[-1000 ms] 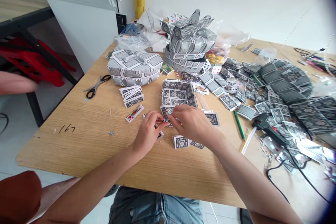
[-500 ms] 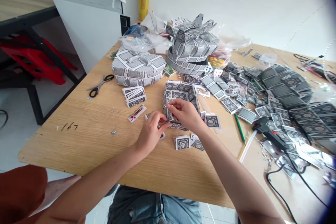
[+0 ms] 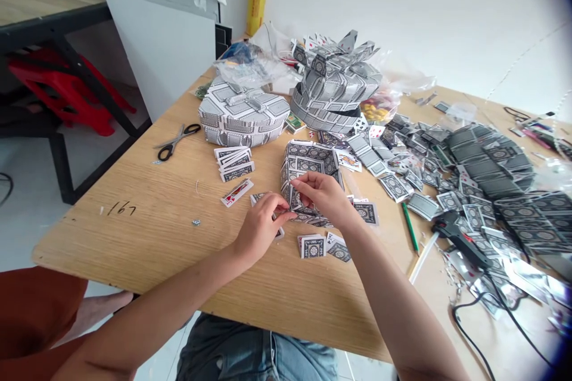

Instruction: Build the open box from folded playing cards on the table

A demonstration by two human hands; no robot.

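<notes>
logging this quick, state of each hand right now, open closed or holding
Left hand: fingers curled at the box's near left corner; pinching or not, can't tell.
Right hand: fingers curled over the box; gripping or not, can't tell.

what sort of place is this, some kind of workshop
Probably a small craft workspace: on the light wooden table are a black glue gun, black-handled metal scissors and an open box built from dark patterned playing cards.
</notes>
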